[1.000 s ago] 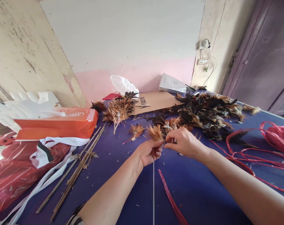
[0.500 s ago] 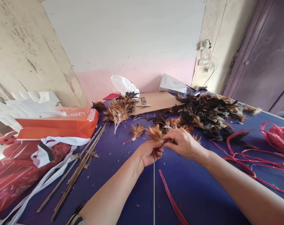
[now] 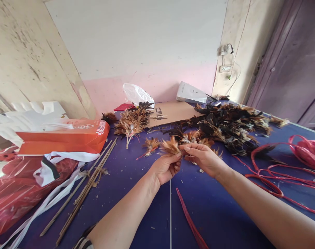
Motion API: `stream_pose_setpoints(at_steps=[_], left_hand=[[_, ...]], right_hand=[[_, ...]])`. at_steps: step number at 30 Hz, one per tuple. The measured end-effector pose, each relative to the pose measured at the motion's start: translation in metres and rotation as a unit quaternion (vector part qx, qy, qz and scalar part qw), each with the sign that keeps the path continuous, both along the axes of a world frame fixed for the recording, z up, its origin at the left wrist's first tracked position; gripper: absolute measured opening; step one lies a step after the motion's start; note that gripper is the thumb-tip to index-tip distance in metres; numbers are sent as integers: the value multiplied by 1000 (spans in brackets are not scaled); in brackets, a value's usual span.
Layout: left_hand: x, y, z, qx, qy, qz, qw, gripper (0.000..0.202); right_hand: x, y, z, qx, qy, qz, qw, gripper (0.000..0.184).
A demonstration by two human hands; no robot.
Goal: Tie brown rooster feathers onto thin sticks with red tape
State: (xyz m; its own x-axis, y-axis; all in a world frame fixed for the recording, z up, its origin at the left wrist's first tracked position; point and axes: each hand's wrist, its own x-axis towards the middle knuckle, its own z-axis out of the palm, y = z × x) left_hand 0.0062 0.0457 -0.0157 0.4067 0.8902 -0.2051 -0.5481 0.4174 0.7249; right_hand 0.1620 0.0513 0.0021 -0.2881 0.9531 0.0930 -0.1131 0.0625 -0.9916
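My left hand (image 3: 166, 168) is closed round the lower end of a small bunch of brown feathers (image 3: 170, 145), whose fluffy tips point up and away from me. Close against it on the right, my right hand (image 3: 205, 157) has its thumb and fingers bent together in a pinch. What lies between those fingertips is too small to tell. A small bound feather bunch (image 3: 151, 146) with a pink tie lies just left of the held one. Behind my right hand are more brown and white feathers (image 3: 191, 136).
A big heap of dark feathers (image 3: 225, 124) covers the back right, beside flat cardboard (image 3: 175, 113). Pink plastic twine (image 3: 271, 173) sprawls at right; a pink strip (image 3: 190, 221) lies in front. At left are thin sticks (image 3: 87, 190), an orange bag (image 3: 64, 138) and a feather duster head (image 3: 131, 122).
My right hand has shifted slightly, its fingers loosening and drawing up beside the bunch. A small pale bit of fluff now shows below it. My left hand stays in place with the feathers.
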Motion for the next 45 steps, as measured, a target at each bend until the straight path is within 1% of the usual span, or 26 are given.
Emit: stream_pose_setpoints(at_steps=[2, 4, 6, 8, 10, 13, 15, 17, 21, 23, 26, 29, 31, 33, 35, 37, 39, 42, 44, 45], left_hand=[[0, -1, 0, 33, 55, 12, 998, 15], [1, -2, -1, 75, 130, 27, 988, 17], [3, -3, -2, 122, 202, 34, 971, 18], [5, -5, -3, 164, 258, 39, 952, 16], [7, -6, -3, 196, 300, 45, 933, 14], [9, -8, -2, 222, 335, 48, 914, 10], [10, -10, -2, 226, 326, 44, 917, 9], [9, -10, -1, 212, 291, 26, 933, 9], [6, -11, 1, 145, 203, -37, 968, 20], [5, -11, 1, 106, 176, -66, 977, 21], [5, -11, 1, 64, 137, -93, 984, 20], [5, -10, 0, 36, 98, -92, 990, 17], [4, -8, -1, 7, 72, -78, 994, 14], [2, -5, 0, -27, 43, -56, 997, 10], [-1, -2, 1, -62, 18, -38, 997, 6], [-4, 0, 2, -87, -5, -35, 996, 4], [-6, 1, 3, -103, -22, -42, 994, 4], [-5, -1, 3, -110, -28, -59, 992, 5], [-4, -3, 4, -106, -25, -72, 991, 5], [-4, -4, 4, -102, -24, -78, 991, 6]], right_hand=[[2, 1, 0, -11, -44, -26, 999, 29], [3, 2, 1, 4, -139, -56, 989, 31], [3, 0, 5, 44, -227, -62, 971, 33], [2, -3, 8, 93, -288, -52, 952, 32], [-1, -7, 11, 130, -317, -41, 938, 27], [-4, -9, 9, 156, -312, -44, 936, 19], [-5, -8, 7, 157, -305, -47, 938, 18], [-3, -6, 6, 135, -288, -38, 947, 18], [3, -1, 7, 52, -210, -6, 976, 24], [6, 0, 6, 17, -181, 20, 983, 26], [7, 1, 4, -7, -158, 58, 986, 25], [6, 2, 2, -9, -144, 68, 987, 26], [6, 4, 2, 2, -138, 49, 989, 29], [9, 5, 4, 34, -161, 22, 986, 32], [13, 6, 7, 88, -217, 13, 972, 32], [16, 5, 11, 163, -290, 13, 943, 29], [16, 2, 15, 245, -360, 1, 900, 27], [13, -3, 18, 362, -441, -35, 820, 24], [10, -6, 19, 408, -473, -56, 779, 23], [9, -7, 19, 419, -482, -64, 767, 23]])
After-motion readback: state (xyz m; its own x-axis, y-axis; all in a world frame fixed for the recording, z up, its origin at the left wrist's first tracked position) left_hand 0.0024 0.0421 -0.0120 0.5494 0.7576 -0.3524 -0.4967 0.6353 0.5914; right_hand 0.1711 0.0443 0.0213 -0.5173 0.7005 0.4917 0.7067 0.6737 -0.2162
